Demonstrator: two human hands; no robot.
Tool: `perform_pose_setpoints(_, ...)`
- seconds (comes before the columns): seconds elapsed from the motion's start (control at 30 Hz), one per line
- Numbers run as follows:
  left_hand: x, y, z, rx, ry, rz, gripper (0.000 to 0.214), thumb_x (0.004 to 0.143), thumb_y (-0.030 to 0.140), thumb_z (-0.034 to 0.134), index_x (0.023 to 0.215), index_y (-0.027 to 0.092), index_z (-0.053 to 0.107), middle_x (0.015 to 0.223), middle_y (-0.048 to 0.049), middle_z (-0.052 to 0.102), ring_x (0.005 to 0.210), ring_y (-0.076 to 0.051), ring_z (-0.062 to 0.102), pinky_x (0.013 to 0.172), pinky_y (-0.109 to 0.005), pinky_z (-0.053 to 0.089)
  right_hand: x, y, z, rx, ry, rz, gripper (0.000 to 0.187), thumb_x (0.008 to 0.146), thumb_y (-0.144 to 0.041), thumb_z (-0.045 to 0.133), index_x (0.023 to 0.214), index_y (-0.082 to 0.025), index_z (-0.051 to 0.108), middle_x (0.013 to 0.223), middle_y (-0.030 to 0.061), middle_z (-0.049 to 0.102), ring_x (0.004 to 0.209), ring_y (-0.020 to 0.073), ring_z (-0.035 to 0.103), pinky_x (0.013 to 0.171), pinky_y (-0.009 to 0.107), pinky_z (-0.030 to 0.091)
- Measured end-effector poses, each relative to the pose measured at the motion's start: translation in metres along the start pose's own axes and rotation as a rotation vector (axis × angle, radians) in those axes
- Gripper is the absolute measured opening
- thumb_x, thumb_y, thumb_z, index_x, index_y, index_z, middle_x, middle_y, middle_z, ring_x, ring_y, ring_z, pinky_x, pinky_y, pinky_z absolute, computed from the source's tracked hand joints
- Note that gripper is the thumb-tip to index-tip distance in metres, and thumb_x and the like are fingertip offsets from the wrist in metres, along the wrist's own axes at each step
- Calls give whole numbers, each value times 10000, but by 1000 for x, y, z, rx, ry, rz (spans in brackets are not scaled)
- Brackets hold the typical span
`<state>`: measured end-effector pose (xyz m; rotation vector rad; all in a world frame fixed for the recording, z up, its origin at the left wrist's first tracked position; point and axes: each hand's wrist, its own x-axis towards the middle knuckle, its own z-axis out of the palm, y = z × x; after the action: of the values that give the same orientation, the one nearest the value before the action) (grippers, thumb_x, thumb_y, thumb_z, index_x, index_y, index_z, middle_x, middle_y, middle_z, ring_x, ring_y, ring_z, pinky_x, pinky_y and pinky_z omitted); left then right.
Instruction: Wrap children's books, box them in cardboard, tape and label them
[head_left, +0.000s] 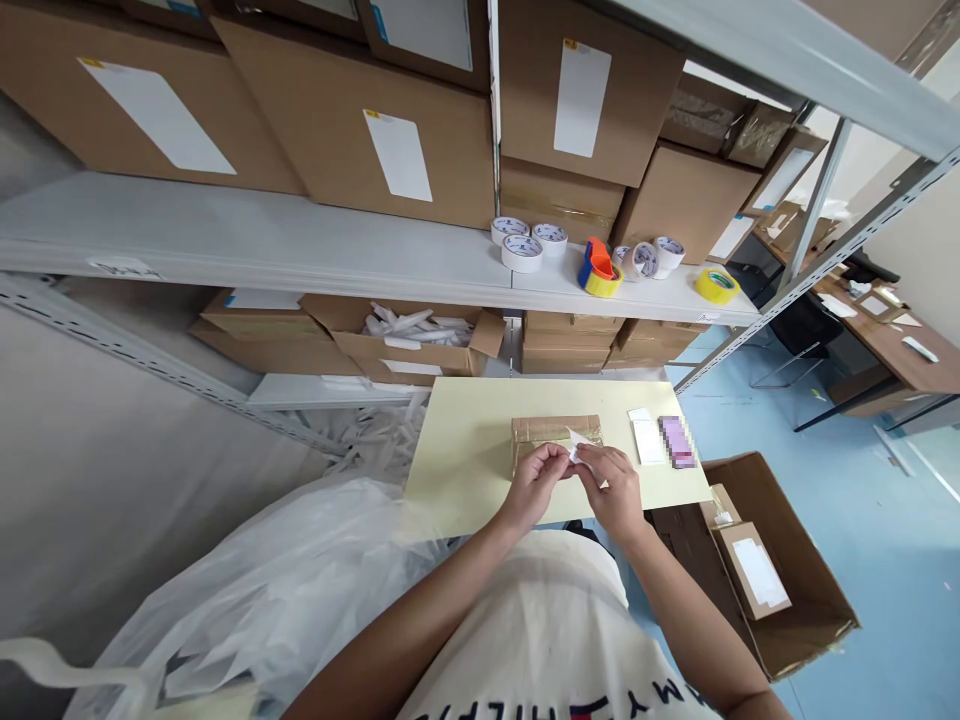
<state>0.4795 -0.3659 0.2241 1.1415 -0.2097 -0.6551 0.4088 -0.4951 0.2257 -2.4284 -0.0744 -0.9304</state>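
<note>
Both of my hands meet over the near side of a pale yellow table (457,450). Between the fingertips is a small white paper piece (576,440), perhaps a label; its printing cannot be read. My left hand (538,480) pinches its left side, and my right hand (611,485) grips it from the right. Just behind them a taped cardboard box (555,428) lies on the table, partly hidden by my fingers. To the right are a white slip (646,437) and a purple item (677,441), blurred out.
A large open carton (810,580) holding boxes stands on the floor at right. Tape rolls (521,253) and a tape dispenser (600,268) sit on the grey shelf (337,245) ahead. Translucent plastic sheeting (300,570) is heaped at left.
</note>
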Motion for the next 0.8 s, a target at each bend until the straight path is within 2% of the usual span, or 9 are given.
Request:
perform_pose_setpoints(0.23,1,0,-1,20,-23,12,412,677,557,750,728,181,590,715,10,628,748,-159,647,861,-359,539,-1,-2,0,-19,-20,28,175,920,-192,557,990,-251,705,1004,75,770,936,215,727,826,391,556)
perform_pose_setpoints(0.47,3,-4,-4,103,-78,53,376,719,538,715,732,185,586,692,15,586,695,-133,583,756,-297,515,-2,-8,-4,76,-37,135,157,894,-235,590,990,-257,713,1015,83,765,953,233,723,841,412,572)
perform_pose_setpoints(0.6,3,-6,-5,174,-130,147,351,780,524,656,709,194,564,706,3,578,693,-139,554,709,-277,483,-1,-16,-9,178,-73,217,135,871,-292,635,965,-240,716,1010,92,761,959,240,720,831,393,584)
perform_pose_setpoints(0.8,0,-8,-7,412,-160,304,282,871,430,555,706,201,566,708,-13,583,689,-149,545,653,-260,430,-5,-20,-10,356,-105,421,117,875,-308,634,881,-231,723,884,62,770,852,220,732,775,354,591)
